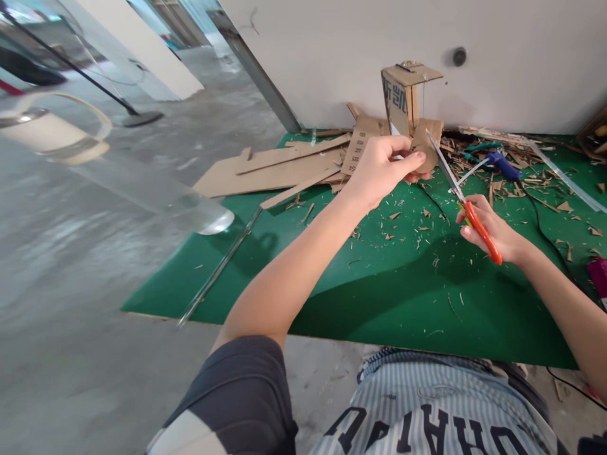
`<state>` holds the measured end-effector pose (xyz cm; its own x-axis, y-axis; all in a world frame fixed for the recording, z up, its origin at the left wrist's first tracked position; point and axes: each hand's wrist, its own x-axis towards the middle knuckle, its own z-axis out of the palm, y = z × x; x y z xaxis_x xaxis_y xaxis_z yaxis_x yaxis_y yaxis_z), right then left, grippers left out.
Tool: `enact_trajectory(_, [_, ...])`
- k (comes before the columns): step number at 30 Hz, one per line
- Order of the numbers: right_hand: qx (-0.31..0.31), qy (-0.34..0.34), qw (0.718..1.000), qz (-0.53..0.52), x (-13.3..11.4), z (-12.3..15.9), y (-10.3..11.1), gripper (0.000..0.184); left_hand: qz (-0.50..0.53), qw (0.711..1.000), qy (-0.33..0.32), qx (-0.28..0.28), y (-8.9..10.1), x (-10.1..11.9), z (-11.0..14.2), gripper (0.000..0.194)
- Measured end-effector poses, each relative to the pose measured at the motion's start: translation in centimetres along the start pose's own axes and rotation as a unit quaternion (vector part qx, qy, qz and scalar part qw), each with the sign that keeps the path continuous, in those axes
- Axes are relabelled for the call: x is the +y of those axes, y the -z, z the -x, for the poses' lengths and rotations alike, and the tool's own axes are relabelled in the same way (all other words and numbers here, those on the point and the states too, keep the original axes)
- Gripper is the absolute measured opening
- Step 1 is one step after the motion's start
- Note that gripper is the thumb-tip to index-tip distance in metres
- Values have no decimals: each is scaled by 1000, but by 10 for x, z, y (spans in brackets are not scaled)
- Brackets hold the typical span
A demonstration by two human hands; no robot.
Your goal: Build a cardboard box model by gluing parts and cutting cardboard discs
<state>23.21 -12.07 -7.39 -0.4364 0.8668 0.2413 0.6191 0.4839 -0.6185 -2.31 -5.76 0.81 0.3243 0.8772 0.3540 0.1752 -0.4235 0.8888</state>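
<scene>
- Left hand [385, 167]: thumb and fingers pinched on a small brown cardboard piece [428, 145], held up over the far part of the surface [427, 303].
- Right hand [506, 235]: wrapped around the orange handles of the scissors [480, 229], nearer the body than the left hand. Hands apart from each other, tools and material between them.
- Key relation: the cardboard piece lay ahead and left of the right hand, along the right side of the left fingertips. The scissors' long axis slanted from the right palm forward and left, tips past the piece's right edge in view. Blades looked nearly closed; couldn't tell if they touched the piece or just overlapped it.
- Piece's long axis: seemed to run away from the body, roughly upright; partly hidden by fingers, so not certain.
- Just behind the left hand: printed cardboard structure [398, 107], upright, with a flat panel on top.
- Left of that: cardboard sheets [279, 172] lying flat, with a narrow strip [298, 188] angled toward the body.
- Right of the blades: blue glue gun [505, 166], black cord [537, 218] trailing toward the body, cardboard scraps around it.
- Farther right: clear strip [566, 177], lying slantwise.
</scene>
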Motion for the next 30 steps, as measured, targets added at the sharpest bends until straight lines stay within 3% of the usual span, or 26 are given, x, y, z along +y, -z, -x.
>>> enact_trajectory(21, [0, -26, 997, 74, -15, -6, 2, 52, 47, 998, 5, 30, -8, -5, 1, 37])
enact_trajectory(30, [116, -13, 969, 219, -7, -7, -13, 52, 40, 999, 17, 17, -8, 6, 6, 18])
